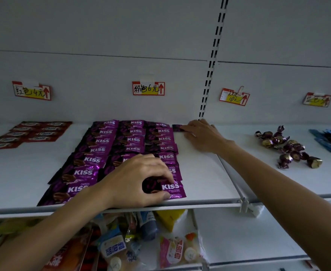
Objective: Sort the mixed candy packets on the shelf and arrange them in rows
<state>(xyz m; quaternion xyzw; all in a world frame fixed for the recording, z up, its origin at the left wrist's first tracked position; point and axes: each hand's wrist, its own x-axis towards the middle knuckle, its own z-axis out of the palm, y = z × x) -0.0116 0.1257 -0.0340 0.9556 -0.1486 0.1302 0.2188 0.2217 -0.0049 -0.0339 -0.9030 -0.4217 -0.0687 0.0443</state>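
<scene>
Snack bags crowd the lower shelf nearest me. Above, at the white shelf's front edge, the left hand has its grip pinching a purple KISS packet that ends the purple rows. Farther back, the right hand lays spread fingers on a second purple packet by the back wall, under the price tags.

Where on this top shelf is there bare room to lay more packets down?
Bare shelf lies between the red packets and the purple Kiss packets, and in front of the right hand, right of the purple rows. The gap left of the wrapped candies is free. The purple block, under the left hand, is crowded.
</scene>
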